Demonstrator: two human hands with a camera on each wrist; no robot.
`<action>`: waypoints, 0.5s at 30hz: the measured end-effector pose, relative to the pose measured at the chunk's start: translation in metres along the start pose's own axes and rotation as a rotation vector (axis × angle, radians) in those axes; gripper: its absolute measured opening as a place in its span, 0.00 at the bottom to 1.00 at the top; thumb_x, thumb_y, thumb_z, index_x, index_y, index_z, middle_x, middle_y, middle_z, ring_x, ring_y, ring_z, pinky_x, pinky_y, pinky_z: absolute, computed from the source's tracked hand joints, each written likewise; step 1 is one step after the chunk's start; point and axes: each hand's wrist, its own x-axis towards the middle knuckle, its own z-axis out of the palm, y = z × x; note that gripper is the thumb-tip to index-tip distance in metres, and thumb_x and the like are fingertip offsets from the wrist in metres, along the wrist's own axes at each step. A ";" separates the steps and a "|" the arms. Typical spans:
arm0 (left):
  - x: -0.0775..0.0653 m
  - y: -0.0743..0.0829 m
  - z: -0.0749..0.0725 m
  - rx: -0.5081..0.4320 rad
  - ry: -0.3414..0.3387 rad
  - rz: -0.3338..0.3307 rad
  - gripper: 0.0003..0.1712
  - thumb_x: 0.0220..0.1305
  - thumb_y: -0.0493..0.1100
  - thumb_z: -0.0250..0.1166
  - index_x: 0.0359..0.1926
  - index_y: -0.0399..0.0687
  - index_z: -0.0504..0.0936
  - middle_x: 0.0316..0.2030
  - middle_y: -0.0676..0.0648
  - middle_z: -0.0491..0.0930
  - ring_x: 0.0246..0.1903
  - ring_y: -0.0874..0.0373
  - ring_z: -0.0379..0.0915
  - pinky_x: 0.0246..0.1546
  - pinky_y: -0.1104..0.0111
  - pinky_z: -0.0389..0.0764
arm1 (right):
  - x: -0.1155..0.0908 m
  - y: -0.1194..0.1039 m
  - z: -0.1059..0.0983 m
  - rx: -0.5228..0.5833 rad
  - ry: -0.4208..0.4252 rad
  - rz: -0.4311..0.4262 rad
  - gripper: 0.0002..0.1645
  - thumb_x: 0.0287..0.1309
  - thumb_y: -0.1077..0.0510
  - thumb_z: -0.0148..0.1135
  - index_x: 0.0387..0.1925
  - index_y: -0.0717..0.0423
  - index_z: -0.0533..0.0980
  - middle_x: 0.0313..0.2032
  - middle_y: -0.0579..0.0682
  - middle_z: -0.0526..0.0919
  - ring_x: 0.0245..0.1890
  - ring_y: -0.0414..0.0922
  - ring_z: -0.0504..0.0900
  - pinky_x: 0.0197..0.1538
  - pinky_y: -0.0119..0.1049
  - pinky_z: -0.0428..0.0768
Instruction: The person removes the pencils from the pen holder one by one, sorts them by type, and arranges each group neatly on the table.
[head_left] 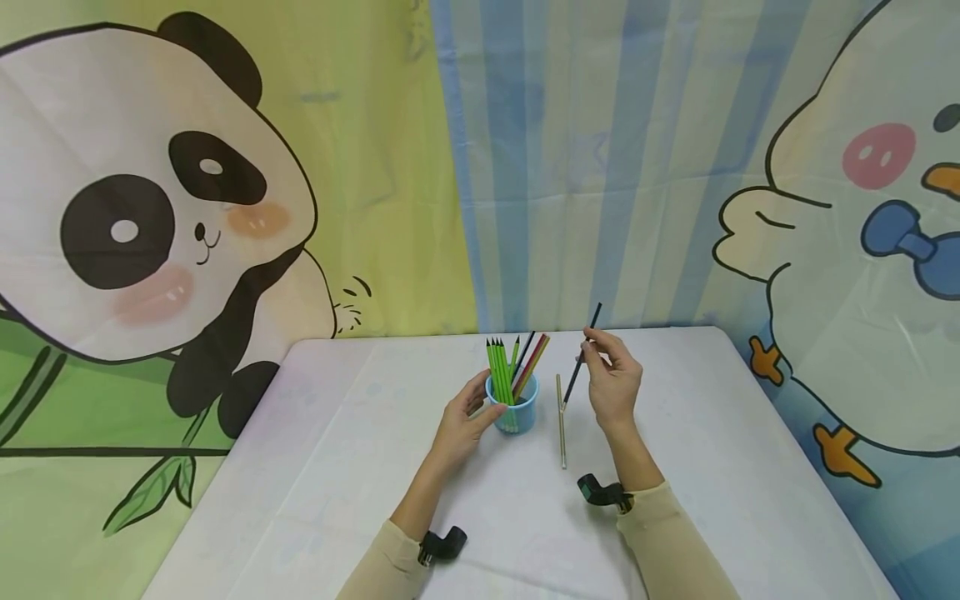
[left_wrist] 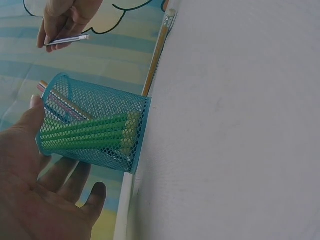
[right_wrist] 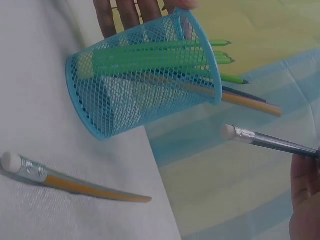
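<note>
A light blue mesh pencil cup [head_left: 527, 412] stands on the table, holding several green pencils [right_wrist: 150, 60] with points up, plus a dark one and a red and yellow one or two. My left hand [head_left: 459, 427] holds the cup from its left side, thumb near the rim. To the right of the cup, my right hand [head_left: 617, 382] pinches a dark pencil [right_wrist: 280, 142] near its upper part. That pencil tilts, its white eraser end down, apart from the cup. A gold-yellow pencil [head_left: 562, 440] with a white eraser lies on the table between cup and right hand.
The white-covered table [head_left: 315, 500] ends at a back edge just behind the cup. Beyond it hangs a printed curtain [head_left: 570, 167] with a panda [head_left: 120, 92] on the left and a white bird figure on the right. Each wrist wears a small black camera [head_left: 444, 545].
</note>
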 end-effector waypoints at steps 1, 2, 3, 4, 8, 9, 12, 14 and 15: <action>0.000 0.000 0.000 -0.002 0.000 0.001 0.40 0.67 0.54 0.72 0.77 0.61 0.67 0.68 0.48 0.78 0.69 0.50 0.73 0.73 0.44 0.69 | 0.000 0.001 -0.001 -0.004 -0.005 0.010 0.14 0.65 0.75 0.63 0.51 0.72 0.83 0.49 0.70 0.82 0.42 0.40 0.82 0.42 0.22 0.85; 0.000 0.000 0.000 -0.001 0.001 0.003 0.41 0.67 0.54 0.72 0.77 0.61 0.67 0.68 0.47 0.78 0.69 0.50 0.73 0.73 0.44 0.69 | 0.000 0.002 -0.003 -0.010 -0.009 0.021 0.14 0.65 0.75 0.64 0.51 0.71 0.83 0.49 0.70 0.83 0.42 0.42 0.82 0.41 0.22 0.85; 0.000 -0.001 0.001 -0.001 0.002 0.004 0.41 0.67 0.54 0.72 0.77 0.61 0.67 0.68 0.47 0.78 0.69 0.50 0.73 0.73 0.44 0.69 | 0.001 0.004 -0.004 -0.017 -0.015 0.032 0.14 0.65 0.74 0.64 0.51 0.71 0.83 0.49 0.70 0.83 0.42 0.42 0.83 0.40 0.22 0.85; 0.000 -0.001 0.001 -0.003 0.002 0.005 0.41 0.67 0.54 0.72 0.77 0.60 0.67 0.68 0.46 0.78 0.69 0.49 0.73 0.73 0.44 0.69 | 0.001 0.006 -0.006 -0.029 -0.020 0.043 0.14 0.64 0.75 0.64 0.51 0.71 0.83 0.49 0.70 0.83 0.41 0.42 0.83 0.39 0.21 0.84; 0.001 -0.001 0.001 -0.005 0.005 0.004 0.41 0.67 0.53 0.73 0.77 0.59 0.67 0.68 0.46 0.78 0.69 0.48 0.73 0.73 0.44 0.69 | 0.003 0.012 -0.012 -0.085 -0.062 0.094 0.13 0.64 0.72 0.66 0.50 0.68 0.85 0.46 0.70 0.85 0.37 0.41 0.85 0.38 0.21 0.84; 0.001 -0.002 0.001 -0.007 0.006 0.004 0.41 0.67 0.52 0.73 0.77 0.58 0.67 0.68 0.45 0.78 0.69 0.48 0.73 0.73 0.44 0.69 | 0.003 0.013 -0.014 -0.115 -0.081 0.108 0.13 0.65 0.71 0.67 0.50 0.67 0.85 0.45 0.69 0.86 0.36 0.40 0.86 0.38 0.21 0.84; 0.002 -0.003 0.001 -0.007 0.008 0.009 0.41 0.67 0.50 0.72 0.77 0.57 0.66 0.69 0.44 0.77 0.69 0.47 0.73 0.73 0.44 0.69 | 0.003 0.015 -0.019 -0.211 -0.156 0.146 0.12 0.65 0.67 0.69 0.49 0.62 0.86 0.42 0.66 0.88 0.32 0.38 0.87 0.39 0.22 0.85; 0.002 -0.003 0.001 -0.008 0.007 0.012 0.41 0.68 0.50 0.72 0.77 0.56 0.66 0.69 0.43 0.77 0.69 0.46 0.73 0.73 0.44 0.69 | 0.002 0.017 -0.021 -0.291 -0.209 0.171 0.12 0.65 0.65 0.70 0.50 0.60 0.87 0.41 0.63 0.89 0.31 0.39 0.88 0.38 0.22 0.85; 0.003 -0.003 0.001 -0.009 0.006 0.013 0.41 0.68 0.50 0.72 0.77 0.56 0.66 0.69 0.43 0.77 0.70 0.47 0.73 0.73 0.44 0.69 | 0.002 0.017 -0.023 -0.331 -0.235 0.187 0.12 0.66 0.65 0.70 0.50 0.59 0.87 0.41 0.62 0.90 0.31 0.41 0.89 0.38 0.22 0.85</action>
